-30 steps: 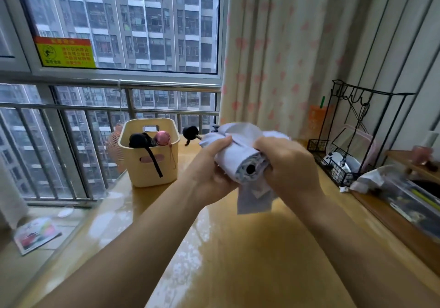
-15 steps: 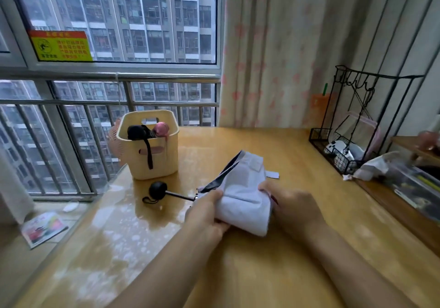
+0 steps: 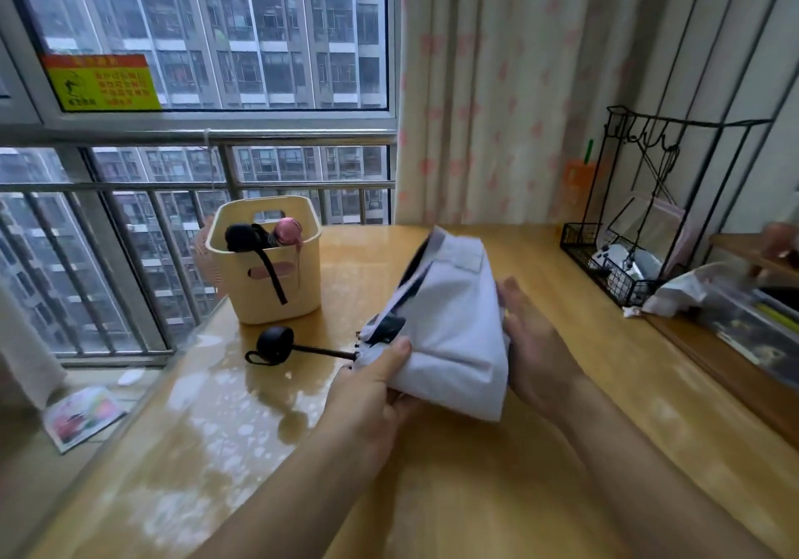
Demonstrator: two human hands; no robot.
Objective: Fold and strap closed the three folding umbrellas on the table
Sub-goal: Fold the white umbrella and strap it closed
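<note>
Stretching across most of the view, the bench (image 3: pixel 497 493) is a glossy, honey-coloured wooden slab whose slick, reflective top would, I judge, let anything set down loosely slide. On it, near the window side, stands a cream plastic basket (image 3: pixel 276 294) with rounded corners and cut-out handles; two umbrella handles poke out of it, one black and one pink, which I take to be the umbrellas already dealt with. The third, a white umbrella (image 3: pixel 449 325), is held low over the middle of the bench as a soft, flattish bundle of thin, smooth fabric with a dark lining showing along its left edge. The left hand (image 3: pixel 372 390) pinches the near left corner, thumb on top, while the right hand (image 3: pixel 536 359) lies flat and open-fingered against the right side, pressing rather than gripping. The likeliest trouble is that the pleats spring apart: the cloth looks slippery and only loosely gathered (not yet rolled tight), so easing either hand could let it billow. The thin black shaft and round black knob handle (image 3: pixel 274 344) stick out leftward over the bench, seemingly not fully collapsed, and could catch the basket. A small fabric tab (image 3: pixel 465 260) near the bundle's far end may be the strap; if it gets buried in the folds, closing will stall.
</note>
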